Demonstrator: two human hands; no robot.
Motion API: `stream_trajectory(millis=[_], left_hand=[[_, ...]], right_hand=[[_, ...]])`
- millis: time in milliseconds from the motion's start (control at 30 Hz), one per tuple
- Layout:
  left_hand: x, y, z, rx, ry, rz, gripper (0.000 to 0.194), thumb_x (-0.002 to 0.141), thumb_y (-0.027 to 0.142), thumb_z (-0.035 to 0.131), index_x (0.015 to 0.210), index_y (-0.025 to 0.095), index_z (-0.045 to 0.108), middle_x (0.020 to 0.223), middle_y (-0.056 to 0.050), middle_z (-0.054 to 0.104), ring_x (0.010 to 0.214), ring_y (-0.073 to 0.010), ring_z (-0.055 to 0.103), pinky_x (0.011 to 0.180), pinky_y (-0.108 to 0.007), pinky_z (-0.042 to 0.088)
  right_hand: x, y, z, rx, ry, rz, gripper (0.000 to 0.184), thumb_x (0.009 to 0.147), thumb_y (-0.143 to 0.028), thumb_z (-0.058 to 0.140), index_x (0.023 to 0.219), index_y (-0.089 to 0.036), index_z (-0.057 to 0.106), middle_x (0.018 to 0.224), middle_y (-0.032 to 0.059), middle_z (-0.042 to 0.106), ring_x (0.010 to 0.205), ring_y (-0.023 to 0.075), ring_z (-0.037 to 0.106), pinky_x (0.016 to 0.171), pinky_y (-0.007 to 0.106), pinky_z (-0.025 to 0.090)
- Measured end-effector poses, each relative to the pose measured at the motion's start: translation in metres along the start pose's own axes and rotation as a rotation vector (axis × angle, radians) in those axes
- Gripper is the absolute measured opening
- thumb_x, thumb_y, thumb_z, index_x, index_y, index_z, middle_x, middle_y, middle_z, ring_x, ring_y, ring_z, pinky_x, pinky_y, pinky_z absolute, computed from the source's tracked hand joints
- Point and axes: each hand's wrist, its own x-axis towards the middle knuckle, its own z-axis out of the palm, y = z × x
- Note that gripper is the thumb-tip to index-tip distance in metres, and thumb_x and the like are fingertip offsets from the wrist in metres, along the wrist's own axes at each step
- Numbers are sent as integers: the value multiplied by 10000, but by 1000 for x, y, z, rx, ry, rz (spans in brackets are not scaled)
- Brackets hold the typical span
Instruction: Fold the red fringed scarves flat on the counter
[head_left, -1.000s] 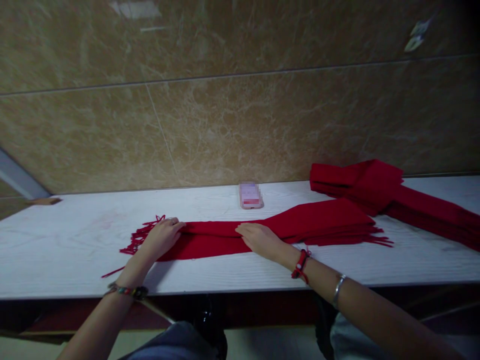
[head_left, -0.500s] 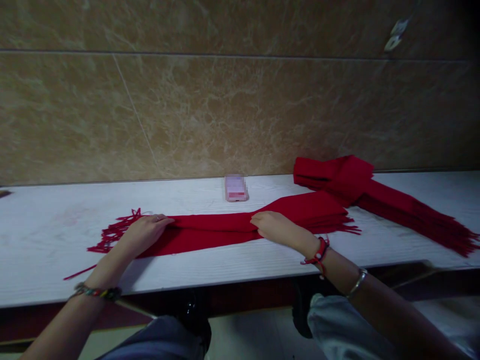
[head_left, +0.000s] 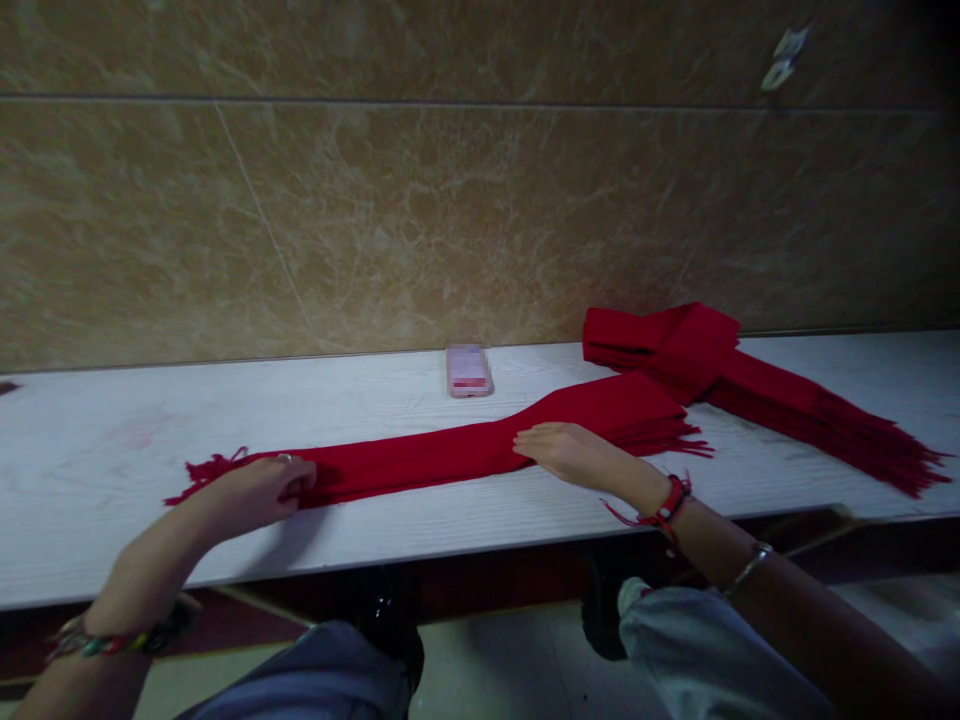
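A long red fringed scarf (head_left: 420, 458) lies stretched along a white table (head_left: 465, 520). My left hand (head_left: 255, 490) rests on its left end by the fringe, fingers curled as if pinching the cloth. My right hand (head_left: 570, 450) lies flat on the scarf's middle, fingers stretched out, close to a pile of folded red scarves (head_left: 630, 410).
A second red scarf bundle (head_left: 720, 370) with fringe trails to the right on the table. A pink phone (head_left: 467, 370) lies near the marble wall (head_left: 450, 220) behind. My knees show under the table's front edge.
The scarf has been folded narrower. My left hand slid left and toward me along the fringe end. My right hand moved slightly right. The view shifted.
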Motion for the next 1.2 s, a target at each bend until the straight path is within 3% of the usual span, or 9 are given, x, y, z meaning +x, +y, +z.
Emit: stream_trajectory(millis=[100,267,367,500,600,733,967,1100,1200], left_hand=[[3,-1,5,2,-157,10,175,622,77,438,687,187,556,665,16,625,598,-151,553,551,-225,390],[4,0,3,140,-130,-51,202,638,38,417,716,168,551,774,-53,640,694,-200,581,633,-290,428],[3,9,3,163,-125,-34,308,645,38,405,862,154,590,895,-87,636,778,-216,597,696,-313,456],[9,29,14,130,29,64,478,742,199,456,1218,164,481,1260,-133,479,1114,-261,479,908,-365,400],[17,39,28,51,27,115,532,835,402,401,1337,236,347,1415,-100,295,1276,-290,286,986,-445,313],[23,28,38,7,-83,75,531,881,452,308,1374,275,227,1428,-86,239,1296,-309,228,972,-527,286],[29,1,50,-34,-23,87,455,907,361,255,1359,311,251,1413,-47,280,1274,-302,283,962,-532,306],[48,35,43,19,96,145,509,844,452,412,1327,301,354,1404,-76,318,1269,-341,281,959,-560,291],[70,79,30,6,128,334,509,821,443,462,1301,284,404,1386,-78,356,1232,-280,363,982,-450,332]], right_hand=[[-1,-1,1,-55,-36,-18,358,764,12,462,1060,-122,612,1084,103,633,1024,190,574,901,339,454],[1,-1,-8,-144,-39,4,360,775,20,447,1072,-113,600,1107,112,619,1017,186,577,894,329,456],[0,-2,-5,-179,-79,10,340,774,19,457,1051,-109,609,1109,117,618,1019,194,575,907,338,442],[-1,-1,1,-191,-104,31,350,783,10,450,1072,-118,601,1123,118,610,1046,192,557,941,348,406],[-4,4,-5,-150,-91,64,370,796,-25,453,1133,-125,570,1166,120,582,1108,203,511,973,378,369],[-21,22,-22,-65,-136,179,421,828,-236,515,1245,-189,480,1289,93,482,1231,244,371,1003,468,302],[-71,49,-33,108,-213,325,619,817,-445,509,1361,-266,276,1437,76,244,1316,244,181,1035,518,190],[-72,48,-37,126,-154,355,526,857,-410,458,1338,-235,335,1412,87,301,1306,223,220,1039,500,204],[-57,39,-38,108,-46,329,414,884,-332,428,1282,-217,428,1346,83,416,1267,193,313,1040,458,238]])
